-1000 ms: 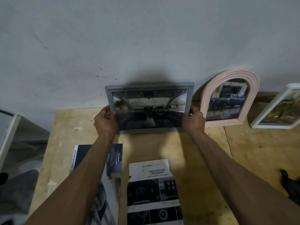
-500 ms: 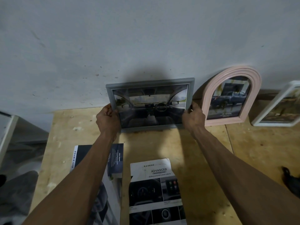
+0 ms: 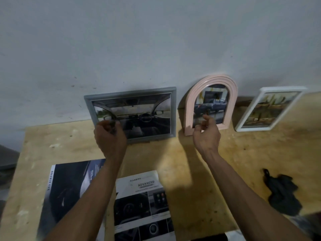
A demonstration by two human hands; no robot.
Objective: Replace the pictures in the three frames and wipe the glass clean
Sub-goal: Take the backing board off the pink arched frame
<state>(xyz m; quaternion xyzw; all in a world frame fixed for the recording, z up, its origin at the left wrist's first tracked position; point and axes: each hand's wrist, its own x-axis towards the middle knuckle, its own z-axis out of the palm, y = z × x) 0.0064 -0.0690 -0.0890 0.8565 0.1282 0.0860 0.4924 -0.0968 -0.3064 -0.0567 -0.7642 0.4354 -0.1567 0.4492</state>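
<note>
A grey rectangular frame [image 3: 132, 94] with a car-interior picture leans against the wall at the back of the wooden table [image 3: 191, 162]. To its right stand a pink arched frame [image 3: 232, 94] holding a pickup-truck picture and a white frame [image 3: 250, 108] with a landscape picture. My left hand [image 3: 109, 136] hovers in front of the grey frame's lower left corner, fingers loosely curled, holding nothing. My right hand [image 3: 206, 134] floats in front of the pink frame's lower part, fingers apart and empty. A black cloth [image 3: 281, 193] lies on the table at the right.
Two printed car brochure sheets lie near the front edge: a dark one [image 3: 69, 192] under my left forearm and one headed "ADVANCED" [image 3: 142, 206] between my arms. A grey-white wall [image 3: 156, 40] rises directly behind the frames.
Both hands have let go of the grey frame's sides and drawn back toward me. The frame now leans against the wall by itself. My head has moved back and right.
</note>
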